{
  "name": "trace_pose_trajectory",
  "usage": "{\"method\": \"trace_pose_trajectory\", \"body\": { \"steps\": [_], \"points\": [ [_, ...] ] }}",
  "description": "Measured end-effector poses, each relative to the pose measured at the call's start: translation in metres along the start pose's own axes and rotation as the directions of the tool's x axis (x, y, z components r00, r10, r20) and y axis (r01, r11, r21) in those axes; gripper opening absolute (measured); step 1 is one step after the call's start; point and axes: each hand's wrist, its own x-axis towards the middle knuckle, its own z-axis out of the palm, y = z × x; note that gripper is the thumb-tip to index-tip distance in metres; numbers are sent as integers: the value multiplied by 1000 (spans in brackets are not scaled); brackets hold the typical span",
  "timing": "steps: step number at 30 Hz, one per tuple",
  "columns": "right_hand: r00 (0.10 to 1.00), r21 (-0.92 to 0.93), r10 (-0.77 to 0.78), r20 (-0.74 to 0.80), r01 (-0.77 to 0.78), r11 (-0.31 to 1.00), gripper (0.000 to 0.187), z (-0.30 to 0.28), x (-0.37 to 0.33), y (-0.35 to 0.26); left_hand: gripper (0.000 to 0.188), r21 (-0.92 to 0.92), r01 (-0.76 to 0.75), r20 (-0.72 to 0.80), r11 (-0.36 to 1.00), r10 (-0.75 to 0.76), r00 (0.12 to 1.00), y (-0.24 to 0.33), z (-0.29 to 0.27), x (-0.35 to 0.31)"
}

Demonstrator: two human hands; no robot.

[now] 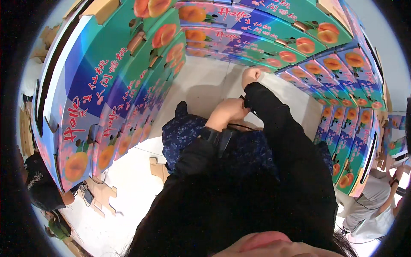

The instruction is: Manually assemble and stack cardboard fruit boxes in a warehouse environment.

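My left hand [231, 110] is closed, its curled fingers against the black sleeve [274, 109] of my right forearm. A small dark piece shows at its fingertips; what it is, I cannot make out. Beyond it, my right hand [251, 77] is closed in a fist, and I see nothing in it. A black band [209, 134] circles my left wrist. Both hands are in front of my body, above dark blue patterned clothing [182, 130]. They are apart from the boxes around me.
Printed fruit boxes in blue, green and pink stand stacked at the left [107, 94], ahead [257, 32] and at the right [342, 77]. Pale floor [205, 77] lies between them. Cardboard pieces [100, 195] lie at left. Other people [45, 182] are at both edges.
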Motion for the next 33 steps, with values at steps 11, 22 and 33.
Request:
{"method": "trace_pose_trajectory", "body": {
  "steps": [11,22,33],
  "points": [
    [981,96,186,54,-191,977,3,28,9,9,38,-57,-37,-19,998,36,999,-6,5,7],
    [994,445,76,-78,-34,895,72,50,-26,32,47,-7,-35,41,999,36,999,-9,-3,5],
    [883,697,-267,-385,468,543,44,118,-240,153,50,-52,-36,69,998,40,997,-20,7,23]
  ]
}}
